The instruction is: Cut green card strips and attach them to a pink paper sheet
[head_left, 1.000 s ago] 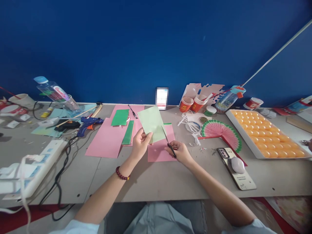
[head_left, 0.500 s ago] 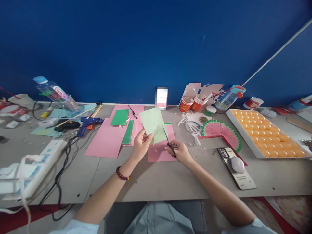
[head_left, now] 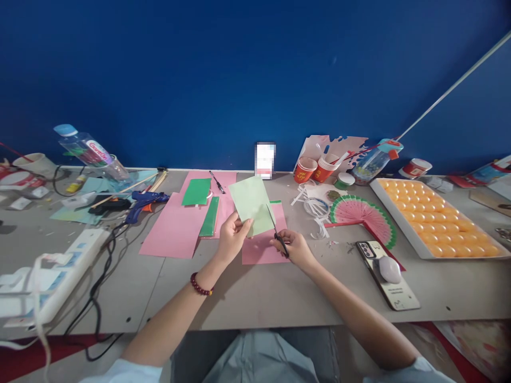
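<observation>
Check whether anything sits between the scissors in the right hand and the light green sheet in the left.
Nothing visible does. The scissors meet the right edge of the light green sheet. The left hand pinches the sheet's lower left part, away from the blades; the right hand holds the handles.

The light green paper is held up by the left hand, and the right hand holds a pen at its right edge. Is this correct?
Not quite. The head view shows the right hand holding small scissors, not a pen, at the right edge of the light green paper, which the left hand holds up.
</observation>
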The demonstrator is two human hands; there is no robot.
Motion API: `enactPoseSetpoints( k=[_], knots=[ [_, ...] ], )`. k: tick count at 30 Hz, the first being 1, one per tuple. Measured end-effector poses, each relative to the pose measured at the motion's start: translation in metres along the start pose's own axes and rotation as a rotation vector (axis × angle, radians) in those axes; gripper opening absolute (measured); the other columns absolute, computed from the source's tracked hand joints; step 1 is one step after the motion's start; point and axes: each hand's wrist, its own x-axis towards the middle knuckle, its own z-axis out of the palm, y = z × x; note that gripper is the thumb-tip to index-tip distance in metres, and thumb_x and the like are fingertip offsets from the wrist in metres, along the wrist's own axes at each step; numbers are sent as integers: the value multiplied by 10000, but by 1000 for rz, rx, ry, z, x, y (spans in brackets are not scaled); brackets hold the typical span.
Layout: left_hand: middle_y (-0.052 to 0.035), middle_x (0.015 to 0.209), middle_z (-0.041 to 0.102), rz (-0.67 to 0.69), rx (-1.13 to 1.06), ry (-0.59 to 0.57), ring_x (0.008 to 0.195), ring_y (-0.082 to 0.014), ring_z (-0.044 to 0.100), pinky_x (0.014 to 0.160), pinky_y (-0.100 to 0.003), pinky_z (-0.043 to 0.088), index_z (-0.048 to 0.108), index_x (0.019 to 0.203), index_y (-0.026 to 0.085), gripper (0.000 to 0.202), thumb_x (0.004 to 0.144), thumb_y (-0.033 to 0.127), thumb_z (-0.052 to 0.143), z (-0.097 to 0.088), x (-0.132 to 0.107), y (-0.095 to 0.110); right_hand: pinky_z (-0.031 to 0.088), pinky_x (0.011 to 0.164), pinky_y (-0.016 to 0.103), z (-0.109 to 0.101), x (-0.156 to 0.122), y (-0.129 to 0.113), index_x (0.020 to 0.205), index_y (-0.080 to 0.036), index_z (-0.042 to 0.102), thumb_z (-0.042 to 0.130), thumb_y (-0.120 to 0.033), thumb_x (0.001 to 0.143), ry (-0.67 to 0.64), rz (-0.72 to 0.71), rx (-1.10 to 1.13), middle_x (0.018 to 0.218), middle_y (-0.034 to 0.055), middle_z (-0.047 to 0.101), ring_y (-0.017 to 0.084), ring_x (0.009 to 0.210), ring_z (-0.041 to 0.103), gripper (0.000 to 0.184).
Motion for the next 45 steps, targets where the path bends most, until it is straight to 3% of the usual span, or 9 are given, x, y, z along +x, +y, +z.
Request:
enactPoseSetpoints(
  k=[24, 36, 45],
  knots=[
    [-17, 714, 674, 6, 4, -10, 547, -119, 583, 509, -227, 539, 602, 1044, 155, 357, 809, 420, 651, -2, 0, -6, 287, 395, 215, 0, 3, 3, 641, -185, 521, 801, -565, 518, 24, 6, -11, 478, -40, 499, 83, 422, 418, 488],
    [2, 647, 643, 5, 23, -16, 518, -112, 560, 520, -231, 527, 607, 1012, 149, 352, 809, 433, 648, -1, -1, -3, 308, 386, 214, -1, 4, 7, 649, -181, 531, 813, -544, 525, 12, 2, 8, 501, -23, 545, 79, 415, 421, 476],
    [-46, 771, 711, -16, 41, -35, 575, -140, 621, 540, -243, 529, 609, 1069, 144, 400, 806, 444, 647, -1, -1, -2, 307, 381, 206, -1, 5, 8, 671, -174, 550, 804, -529, 548, 6, 7, 16, 521, -20, 567, 69, 405, 418, 454]
  ],
)
